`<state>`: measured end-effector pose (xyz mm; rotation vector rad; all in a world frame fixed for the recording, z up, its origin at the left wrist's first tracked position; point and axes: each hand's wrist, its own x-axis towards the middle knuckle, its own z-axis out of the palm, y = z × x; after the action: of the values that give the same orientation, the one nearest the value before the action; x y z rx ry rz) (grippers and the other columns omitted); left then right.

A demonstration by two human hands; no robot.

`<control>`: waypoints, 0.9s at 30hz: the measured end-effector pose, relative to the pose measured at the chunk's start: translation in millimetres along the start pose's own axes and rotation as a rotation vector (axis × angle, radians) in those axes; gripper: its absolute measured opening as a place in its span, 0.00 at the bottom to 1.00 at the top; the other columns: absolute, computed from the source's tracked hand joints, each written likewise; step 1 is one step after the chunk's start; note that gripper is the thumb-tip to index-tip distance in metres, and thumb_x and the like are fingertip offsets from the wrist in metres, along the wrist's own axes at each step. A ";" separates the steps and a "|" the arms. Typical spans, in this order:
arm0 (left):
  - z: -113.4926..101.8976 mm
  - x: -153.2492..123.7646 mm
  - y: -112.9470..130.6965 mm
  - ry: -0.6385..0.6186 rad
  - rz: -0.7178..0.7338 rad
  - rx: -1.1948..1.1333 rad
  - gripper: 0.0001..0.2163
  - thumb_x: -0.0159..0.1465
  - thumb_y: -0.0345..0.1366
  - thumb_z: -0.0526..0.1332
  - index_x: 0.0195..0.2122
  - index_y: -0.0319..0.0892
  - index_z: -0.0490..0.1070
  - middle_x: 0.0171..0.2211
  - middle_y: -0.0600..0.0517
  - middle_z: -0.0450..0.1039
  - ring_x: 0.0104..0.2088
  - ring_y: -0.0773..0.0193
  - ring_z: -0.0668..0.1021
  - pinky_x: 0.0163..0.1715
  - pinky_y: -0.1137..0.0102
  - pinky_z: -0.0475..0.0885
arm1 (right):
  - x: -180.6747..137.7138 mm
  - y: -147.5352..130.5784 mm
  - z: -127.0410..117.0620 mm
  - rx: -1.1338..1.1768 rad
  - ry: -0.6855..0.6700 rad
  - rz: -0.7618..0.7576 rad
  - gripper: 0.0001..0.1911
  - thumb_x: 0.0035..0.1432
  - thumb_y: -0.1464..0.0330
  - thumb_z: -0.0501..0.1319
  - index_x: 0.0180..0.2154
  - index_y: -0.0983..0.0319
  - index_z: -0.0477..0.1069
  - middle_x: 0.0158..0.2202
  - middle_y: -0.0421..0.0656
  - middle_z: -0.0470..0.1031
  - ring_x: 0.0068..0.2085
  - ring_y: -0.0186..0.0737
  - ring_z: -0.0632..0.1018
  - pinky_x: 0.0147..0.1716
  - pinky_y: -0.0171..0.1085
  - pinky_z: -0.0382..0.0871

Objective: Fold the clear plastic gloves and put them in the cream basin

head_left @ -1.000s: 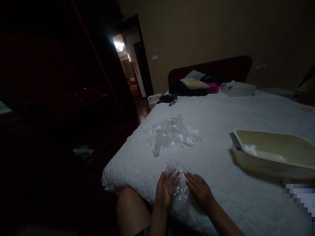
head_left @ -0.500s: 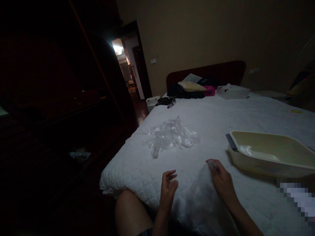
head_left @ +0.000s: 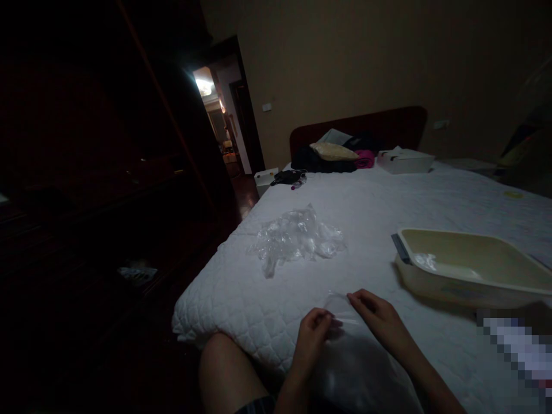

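A clear plastic bag hangs from my hands over the near edge of the bed. My right hand pinches its upper right edge between thumb and fingers. On the bag's left edge, my left hand has its fingers closed on the film. Farther up the bed lies a crumpled heap of clear plastic bags, apart from both hands. To the right of my right hand stands a cream plastic bin with a grey handle and a small piece of clear plastic inside.
The bed has a white quilted cover. Dark clothes, a pink roll and a white box lie near the headboard. At right is a blurred-out patch. A doorway opens at the back left.
My left hand has moved right and closed on the plastic bag. My right hand has shifted slightly left and down, still holding it, and the bag's top is now spread between both hands.
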<state>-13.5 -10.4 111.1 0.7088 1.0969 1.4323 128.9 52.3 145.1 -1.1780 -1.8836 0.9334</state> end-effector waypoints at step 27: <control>-14.8 9.1 1.7 0.018 -0.101 0.027 0.21 0.44 0.47 0.69 0.33 0.38 0.68 0.30 0.47 0.75 0.26 0.61 0.77 0.27 0.70 0.70 | 14.7 21.8 -38.7 0.350 -0.096 0.201 0.23 0.45 0.50 0.61 0.35 0.61 0.66 0.24 0.39 0.71 0.21 0.36 0.74 0.16 0.32 0.65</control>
<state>-29.0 -4.8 105.5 0.6511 1.1522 1.3426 166.0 80.8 148.0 -1.1353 -1.6065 1.3888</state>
